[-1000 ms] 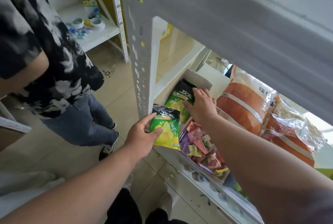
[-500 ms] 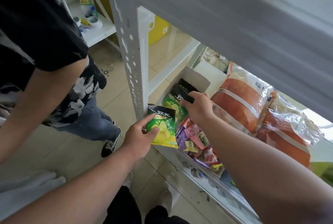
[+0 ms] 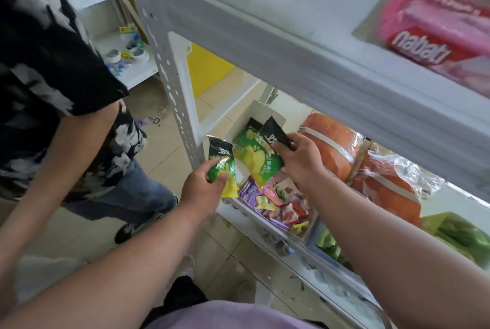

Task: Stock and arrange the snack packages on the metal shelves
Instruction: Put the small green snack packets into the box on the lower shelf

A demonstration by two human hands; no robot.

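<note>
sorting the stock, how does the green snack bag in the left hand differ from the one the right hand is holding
The left hand grips its green snack bag round the lower half, off the shelf beside the upright post. The right hand pinches the other green bag by its black top corner, over the white box, and it shows more of its face. Both share the green-yellow print and black top.

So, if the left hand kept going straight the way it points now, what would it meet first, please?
Probably the green packet that the right hand holds over the white box; the left hand, gripping its own packet, points up-right towards it. Depth is unclear.
</note>
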